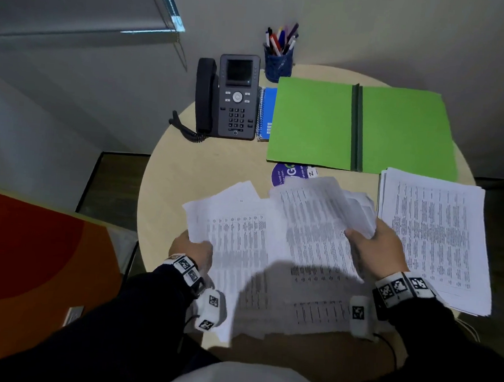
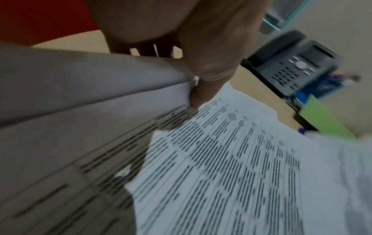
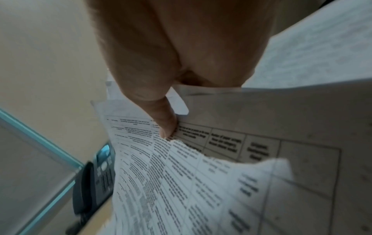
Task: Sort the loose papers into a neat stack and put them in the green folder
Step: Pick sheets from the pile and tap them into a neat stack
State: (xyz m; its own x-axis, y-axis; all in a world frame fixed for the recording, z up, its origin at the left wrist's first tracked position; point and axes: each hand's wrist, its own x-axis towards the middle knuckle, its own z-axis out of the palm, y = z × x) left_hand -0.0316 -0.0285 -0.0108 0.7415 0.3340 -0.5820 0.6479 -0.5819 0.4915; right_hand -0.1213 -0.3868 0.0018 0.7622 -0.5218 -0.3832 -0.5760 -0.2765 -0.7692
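Observation:
An untidy bunch of printed loose papers (image 1: pixel 273 252) is spread between my two hands over the round table's near half. My left hand (image 1: pixel 194 248) grips its left edge, thumb on top (image 2: pixel 201 89) of the sheets (image 2: pixel 221 167). On the right edge, my right hand (image 1: pixel 374 242) pinches the sheets (image 3: pixel 181 182) with its thumb (image 3: pixel 163 120) pressed down. A squared stack of papers (image 1: pixel 432 236) lies on the table to the right. The green folder (image 1: pixel 359 126) lies open and flat at the back right, nothing in it.
A black desk phone (image 1: pixel 226 98) stands at the back left of the round wooden table (image 1: pixel 205 163). A blue notebook (image 1: pixel 266 111) lies beside the folder, a blue pen cup (image 1: pixel 278 62) behind it. A purple round sticker (image 1: pixel 287 174) shows below the folder.

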